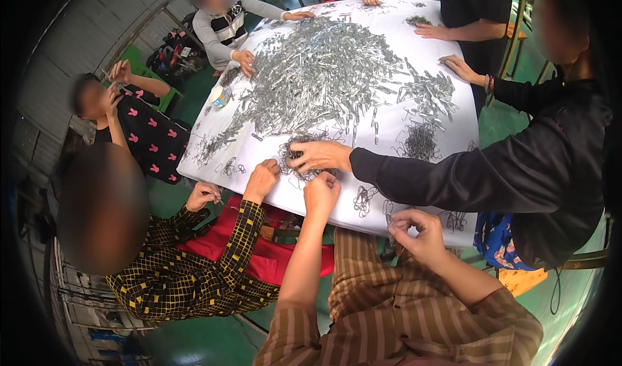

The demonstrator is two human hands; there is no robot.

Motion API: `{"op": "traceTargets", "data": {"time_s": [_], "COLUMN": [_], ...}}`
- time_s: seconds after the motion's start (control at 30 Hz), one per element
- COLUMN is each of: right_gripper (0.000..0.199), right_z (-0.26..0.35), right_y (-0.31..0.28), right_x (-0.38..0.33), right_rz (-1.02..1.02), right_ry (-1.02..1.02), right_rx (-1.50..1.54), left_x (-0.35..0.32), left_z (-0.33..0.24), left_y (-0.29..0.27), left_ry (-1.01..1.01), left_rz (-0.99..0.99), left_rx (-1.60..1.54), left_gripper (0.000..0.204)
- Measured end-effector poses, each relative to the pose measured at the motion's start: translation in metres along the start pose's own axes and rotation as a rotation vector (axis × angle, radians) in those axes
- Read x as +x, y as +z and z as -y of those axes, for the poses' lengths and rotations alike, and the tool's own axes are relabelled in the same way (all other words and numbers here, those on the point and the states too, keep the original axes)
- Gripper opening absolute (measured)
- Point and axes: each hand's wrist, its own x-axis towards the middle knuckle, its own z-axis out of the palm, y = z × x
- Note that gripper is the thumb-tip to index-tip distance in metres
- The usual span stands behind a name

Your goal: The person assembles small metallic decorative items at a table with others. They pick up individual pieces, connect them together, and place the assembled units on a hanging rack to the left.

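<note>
My left hand [322, 192] is at the near edge of the white-covered table [447, 227], its fingers curled together beside a heap of dark bent-wire loops [289, 151]. Whatever it may grip is hidden. My right hand [418, 235] is just over the table's front edge, thumb and fingers pinching a slim silvery metal piece [389, 222]. Next to that hand lies a small cluster of wire loops [364, 201]. A black-sleeved co-worker's hand [319, 155] reaches across from the right into the wire heap, close to my left hand.
A large pile of slim silvery metal pieces [317, 74] covers the table's middle. More wire loops [420, 139] lie to the right. A paper cup [219, 96] stands at the left edge. Several co-workers surround the table; one in a yellow-checked sleeve [243, 236] sits close on my left.
</note>
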Motion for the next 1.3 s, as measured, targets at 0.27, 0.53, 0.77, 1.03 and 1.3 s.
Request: {"op": "traceTargets", "data": {"time_s": [0.27,0.53,0.77,1.03,1.3], "right_gripper": [0.018,0.019,0.019,0.016,0.029], "right_z": [-0.001,-0.007,-0.003,-0.013,-0.098], "right_y": [0.005,0.01,0.007,0.005,0.011], "right_x": [0.002,-0.002,0.001,0.004,0.068], "right_rz": [-0.017,0.029,-0.006,0.081,0.041], "right_ry": [0.082,0.103,0.031,0.021,0.08], "right_rx": [0.004,0.061,-0.057,0.033,-0.353], "left_x": [-0.074,-0.084,-0.082,-0.094,-0.102], "left_z": [-0.063,-0.069,-0.082,-0.079,-0.088], "left_y": [-0.034,-0.028,-0.035,-0.032,-0.046], "left_ry": [0.057,0.182,0.238,0.15,0.361], "left_rz": [0.311,0.318,0.175,0.208,0.138], "left_rx": [-1.088,-1.028,-0.829,-0.943,-0.807], "left_gripper": [0.004,0.005,0.008,0.01,0.012]}}
